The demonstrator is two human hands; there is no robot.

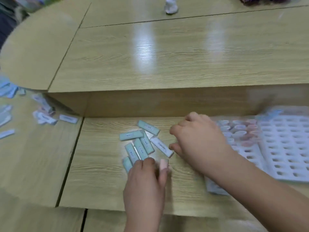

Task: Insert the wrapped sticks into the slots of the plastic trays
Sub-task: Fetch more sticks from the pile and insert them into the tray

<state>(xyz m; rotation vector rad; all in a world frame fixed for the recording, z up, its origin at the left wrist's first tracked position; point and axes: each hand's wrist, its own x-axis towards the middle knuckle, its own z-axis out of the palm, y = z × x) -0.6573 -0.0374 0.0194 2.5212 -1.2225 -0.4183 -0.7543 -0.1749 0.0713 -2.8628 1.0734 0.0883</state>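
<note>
Pale wood-grain desk (100,164) carried the work, with a raised tier (167,64) of the same wood behind it. On that tier, at the far edge, sat one crumpled white lump (171,5), and some purple packaging (267,0) showed at the far right corner. Over on the left, a blurred scatter of loose sticks (45,117) lay spread across the desk, too smeared to count.

In the middle lay a small heap: six green wrapped sticks (131,135), some overlapping, the nearest one partly hidden under the left hand (145,178). One white wrapped stick (161,146) lay slanted against the heap's right side. That left hand, seen from the back with its fingers curled, pinched one pink wrapped stick (163,164), which stood up at its right side.

The right hand (199,139) hung just right of the heap, fingers bent, thumb tip at the near end of the white stick; whether it gripped anything could not be told through the blur. Its forearm crossed the near corner of the trays.

Two white plastic trays lay on the right. The left tray (247,152) had pink and white sticks standing in its far slots. The right tray (284,148) showed only open slots.
</note>
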